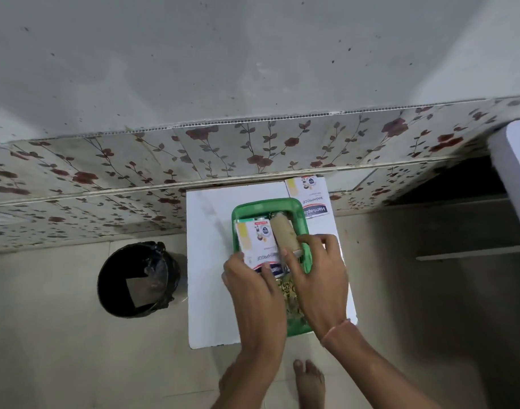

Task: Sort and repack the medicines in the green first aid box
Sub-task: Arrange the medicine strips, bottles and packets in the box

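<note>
On the floor off the table's left edge stands a black-lined bin [134, 280]. On the small white table [207, 261] sits your green first aid box [266, 206], toward the far edge. Your left hand [254, 286] grips the near end of a white plaster carton [257, 240] lying in the box. Just beside it, your right hand [317, 270] pinches the near end of a tan bandage roll [283, 234], also in the box. A second plaster carton [308, 197] lies at the table's far right corner, touching the box.
</note>
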